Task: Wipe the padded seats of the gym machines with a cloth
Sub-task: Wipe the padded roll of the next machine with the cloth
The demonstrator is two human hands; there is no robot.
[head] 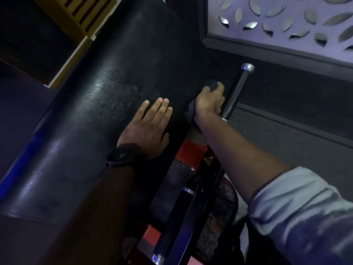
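Note:
A long black padded seat [107, 104] runs diagonally through the head view, from lower left to top centre. My left hand [147, 125] lies flat on the pad near its right edge, fingers straight, with a dark watch on the wrist. To its right, my right hand [209, 102] grips a dark cloth [212, 85] against the pad's right edge. The cloth bunches above the knuckles and hangs below the palm.
A black handle bar with a silver cap [236, 90] stands right beside my right hand. A second black handle [175, 222] and the red machine frame [193, 152] sit below. A patterned white panel [286, 22] lines the wall at upper right.

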